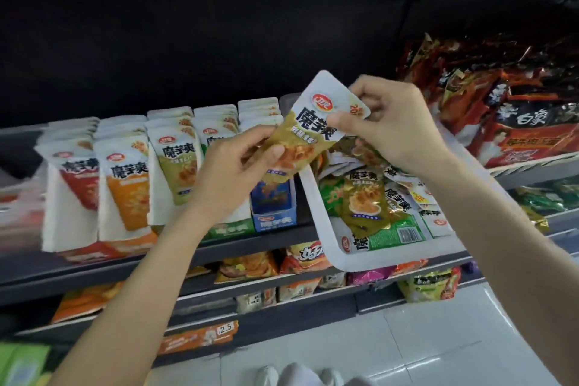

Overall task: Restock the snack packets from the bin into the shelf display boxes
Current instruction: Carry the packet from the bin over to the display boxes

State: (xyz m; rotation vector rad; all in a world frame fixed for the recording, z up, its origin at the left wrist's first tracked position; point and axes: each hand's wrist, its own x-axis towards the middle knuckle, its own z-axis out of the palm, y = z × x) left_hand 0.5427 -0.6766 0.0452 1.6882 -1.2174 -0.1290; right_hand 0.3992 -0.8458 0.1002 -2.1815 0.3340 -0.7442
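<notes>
i see both hands raised before the shelf (250, 244): left hand (238, 166) pinches packet (308, 135) bottom, right hand (385, 125) pinches its top, above the bin (329, 247).

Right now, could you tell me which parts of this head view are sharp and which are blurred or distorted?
Head view: the held packet and both hands, left hand and right hand, are fairly sharp; the left shelf packets smear with blur; the white bin rim bows from wide-angle distortion; the upper background is dark.
</notes>
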